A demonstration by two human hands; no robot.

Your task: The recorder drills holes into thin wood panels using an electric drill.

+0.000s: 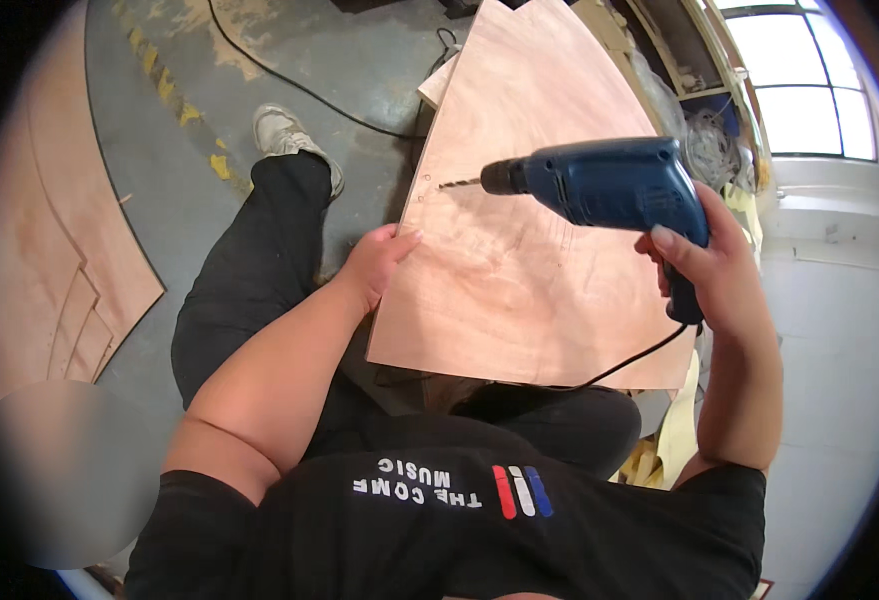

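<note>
And here's the right hand (pixel 709 248), its grip wrapped round the handle of a blue corded drill (pixel 604 185) over the pale plywood panel (pixel 519 310)! The twist bit (pixel 462 184) points left, its tip right by small round marks (pixel 426 178) near the panel's left edge; touching or not, I can't tell. On that same edge the left hand (pixel 377 265) has its grip closed, thumb on top, other fingers mostly hidden.

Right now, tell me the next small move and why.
Perhaps steer the twist bit toward the small marks by the left edge of the plywood panel: its tip points their way, the right hand holds the blue corded drill, and the left hand grips that edge.
</note>
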